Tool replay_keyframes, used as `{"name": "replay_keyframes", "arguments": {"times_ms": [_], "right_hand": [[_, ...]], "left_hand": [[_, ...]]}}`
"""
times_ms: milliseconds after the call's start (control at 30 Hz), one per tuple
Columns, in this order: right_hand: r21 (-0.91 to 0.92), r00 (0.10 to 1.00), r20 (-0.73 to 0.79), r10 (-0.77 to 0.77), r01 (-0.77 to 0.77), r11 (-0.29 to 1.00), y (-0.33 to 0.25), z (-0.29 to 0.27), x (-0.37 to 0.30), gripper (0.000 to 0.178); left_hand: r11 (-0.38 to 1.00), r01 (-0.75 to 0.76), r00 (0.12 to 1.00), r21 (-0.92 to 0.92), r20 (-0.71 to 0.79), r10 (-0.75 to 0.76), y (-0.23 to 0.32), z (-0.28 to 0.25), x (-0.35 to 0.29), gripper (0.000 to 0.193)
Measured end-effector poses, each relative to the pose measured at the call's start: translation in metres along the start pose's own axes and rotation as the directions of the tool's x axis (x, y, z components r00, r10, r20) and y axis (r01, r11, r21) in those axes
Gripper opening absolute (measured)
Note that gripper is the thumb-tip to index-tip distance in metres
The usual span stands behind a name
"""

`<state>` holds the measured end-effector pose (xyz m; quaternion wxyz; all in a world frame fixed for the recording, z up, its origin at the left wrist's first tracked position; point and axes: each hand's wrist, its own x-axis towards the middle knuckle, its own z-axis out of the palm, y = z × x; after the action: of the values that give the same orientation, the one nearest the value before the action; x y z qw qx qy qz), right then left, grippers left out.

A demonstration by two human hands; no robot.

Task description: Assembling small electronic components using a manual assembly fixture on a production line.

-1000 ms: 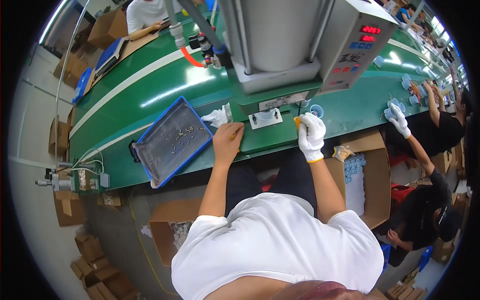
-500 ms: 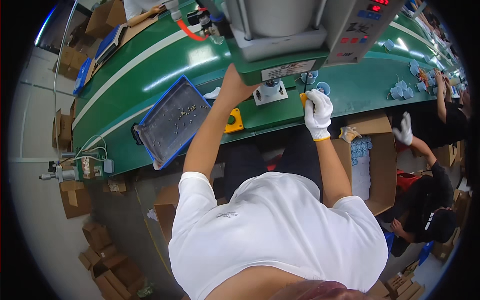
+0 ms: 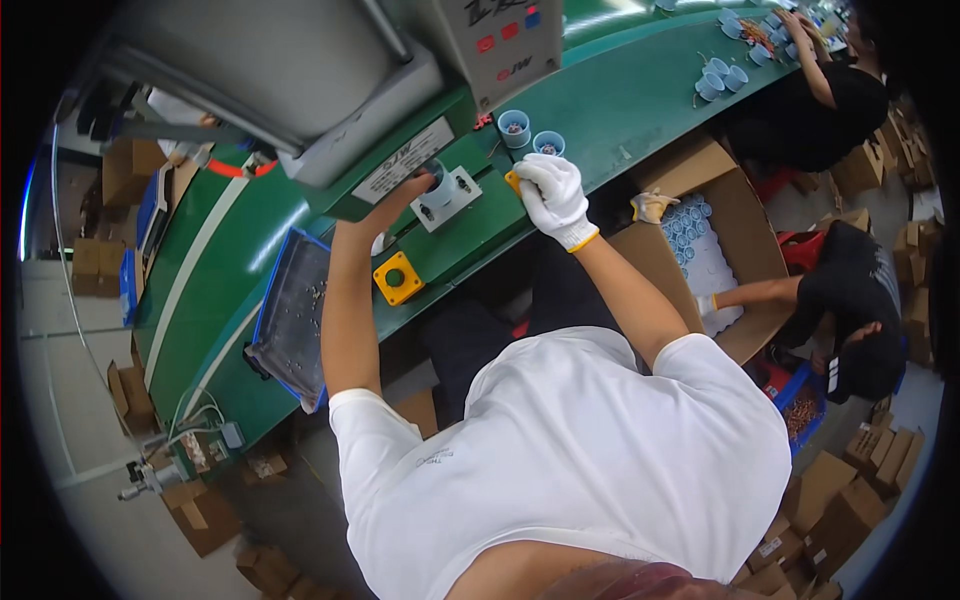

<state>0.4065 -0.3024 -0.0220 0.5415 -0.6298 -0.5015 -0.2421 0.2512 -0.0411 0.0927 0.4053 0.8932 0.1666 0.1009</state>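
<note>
A light-blue cup (image 3: 440,190) stands in the metal fixture plate (image 3: 447,203) beneath the head of a green and grey press (image 3: 400,165). My bare left hand (image 3: 400,198) reaches under that head, with its fingers closed at the cup's left edge; the press hides part of the hand. My right hand (image 3: 553,195), in a white knit glove with a yellow cuff, is curled against a yellow button box (image 3: 513,182) right of the press. Whatever lies inside those fingers is hidden. Two more light-blue cups (image 3: 514,129) (image 3: 548,146) with small parts inside stand just beyond the glove.
Left of the press are a second yellow button box (image 3: 398,278) and a blue-rimmed tray (image 3: 290,320) of small metal parts. An open carton (image 3: 745,280) of light-blue cups stands at the right, with a co-worker's gloved hand (image 3: 706,303) at it. Another person handles cups farther along the bench.
The view has swung, so the press appears farther left. My left fingers have come to the cup under the press. My right hand stays by its button box. The co-worker's hand has reached into the carton.
</note>
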Motion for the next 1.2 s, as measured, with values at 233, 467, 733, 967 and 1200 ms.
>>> {"name": "replay_keyframes", "arguments": {"times_ms": [233, 467, 733, 967, 1200], "right_hand": [[-0.054, 1.0, 0.01, 0.001, -0.001, 0.999, 0.003, 0.0, -0.004, 0.023], [-0.029, 0.999, 0.034, 0.008, -0.007, 1.0, 0.006, 0.012, -0.008, 0.021], [-0.031, 1.0, -0.006, 0.024, -0.024, 0.999, 0.023, 0.009, -0.041, 0.043], [0.14, 1.0, -0.016, -0.008, 0.01, 0.99, 0.021, 0.004, -0.036, 0.042], [-0.042, 0.979, 0.204, -0.028, 0.038, 0.998, -0.009, -0.004, 0.019, 0.016]], "left_hand": [[0.984, -0.178, 0.981, 0.007, -0.077, 0.178, -0.024, 0.01, 0.01, 0.023], [0.878, -0.414, 0.898, 0.24, -0.052, 0.437, -0.048, 0.006, 0.031, 0.06], [0.984, 0.011, 0.958, -0.177, -0.281, -0.061, -0.033, 0.014, -0.092, 0.028], [0.959, -0.058, 0.736, 0.276, -0.638, 0.228, -0.086, 0.083, -0.165, 0.023], [0.843, -0.037, 0.721, 0.536, -0.57, 0.395, -0.079, 0.064, -0.171, 0.024]]}}
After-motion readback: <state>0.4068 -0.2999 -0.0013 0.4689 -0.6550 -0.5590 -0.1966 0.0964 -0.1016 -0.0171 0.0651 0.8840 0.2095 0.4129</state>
